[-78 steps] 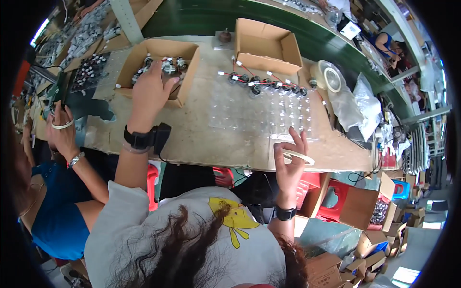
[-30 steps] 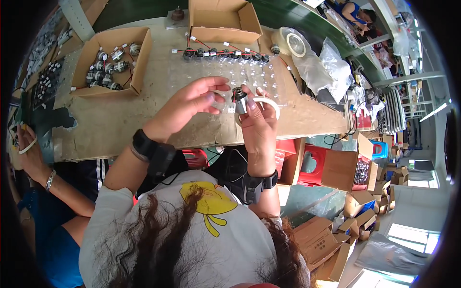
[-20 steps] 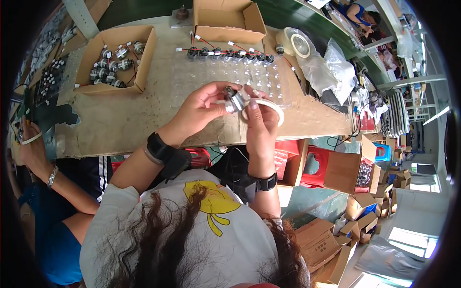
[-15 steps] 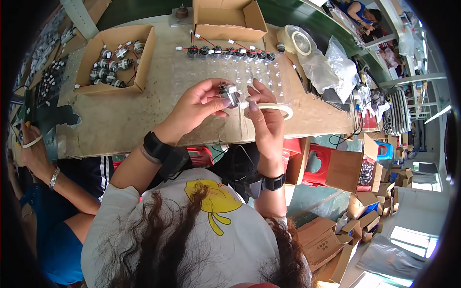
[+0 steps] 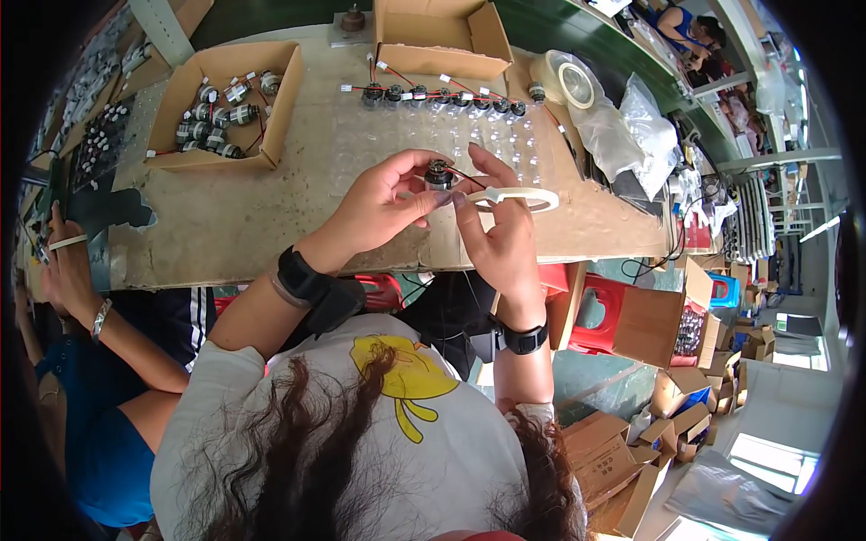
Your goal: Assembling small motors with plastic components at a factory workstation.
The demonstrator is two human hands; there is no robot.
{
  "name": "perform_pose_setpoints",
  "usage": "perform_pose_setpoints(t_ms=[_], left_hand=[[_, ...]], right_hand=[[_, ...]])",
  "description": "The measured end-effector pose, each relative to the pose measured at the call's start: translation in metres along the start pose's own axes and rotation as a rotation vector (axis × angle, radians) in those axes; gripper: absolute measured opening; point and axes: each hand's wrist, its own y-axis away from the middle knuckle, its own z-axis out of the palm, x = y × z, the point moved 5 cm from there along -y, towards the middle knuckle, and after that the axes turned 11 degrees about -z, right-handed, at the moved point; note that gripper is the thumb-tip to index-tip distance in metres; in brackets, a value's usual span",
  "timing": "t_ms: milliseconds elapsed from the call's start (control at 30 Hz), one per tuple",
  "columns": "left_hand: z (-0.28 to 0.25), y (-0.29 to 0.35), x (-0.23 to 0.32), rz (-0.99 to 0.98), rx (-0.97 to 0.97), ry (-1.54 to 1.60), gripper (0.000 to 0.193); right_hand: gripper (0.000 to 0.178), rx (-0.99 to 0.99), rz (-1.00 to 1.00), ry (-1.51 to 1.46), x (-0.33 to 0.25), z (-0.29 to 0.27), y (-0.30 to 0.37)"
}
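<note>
One row of wired motors [image 5: 439,99] is already sitting along the far edge of the clear blister tray [image 5: 397,149], while loose motors [image 5: 242,114] are lying in the cardboard box [image 5: 287,108] left of it; before the tray's near edge, the left hand [image 5: 379,203] is narrowly gripping another motor [image 5: 438,176], and the right hand [image 5: 503,239], half open, is carrying a cream ring [image 5: 543,197] (whether it is pinching the lead, I cannot tell)

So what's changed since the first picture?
The left hand has moved rightward out of the cardboard box and now holds a small motor. The right hand has come in beside it. The motor row on the clear tray and the white ring on the right hand stayed.
</note>
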Motion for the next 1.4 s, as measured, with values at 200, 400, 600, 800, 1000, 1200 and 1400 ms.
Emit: perform_pose_setpoints(t_ms=[200,400,600,800,1000,1200,1400], left_hand=[[0.002,-0.001,0.002,0.006,0.027,-0.036,0.039],[0.002,-0.001,0.001,-0.031,0.027,-0.009,0.039],[0.003,-0.002,0.000,-0.059,0.035,0.055,0.039],[0.004,-0.001,0.001,-0.014,0.072,-0.077,0.040],[0.003,0.000,0.006,0.135,0.209,-0.268,0.040],[-0.002,0.004,0.009,0.191,0.317,-0.383,0.040],[-0.008,0.005,0.002,0.156,0.258,-0.342,0.041]], right_hand=[[0.017,0.046,-0.062,0.199,-0.008,0.000,0.000],[0.015,0.047,-0.058,0.192,-0.008,-0.001,0.000],[0.016,0.091,0.011,0.029,-0.007,-0.005,0.000],[0.014,0.051,-0.109,0.251,-0.011,-0.001,-0.001],[0.013,0.055,-0.096,0.352,-0.014,0.005,0.000],[0.014,0.058,-0.119,0.378,-0.017,0.009,-0.002],[0.016,0.089,-0.085,0.368,-0.011,0.007,-0.001]])
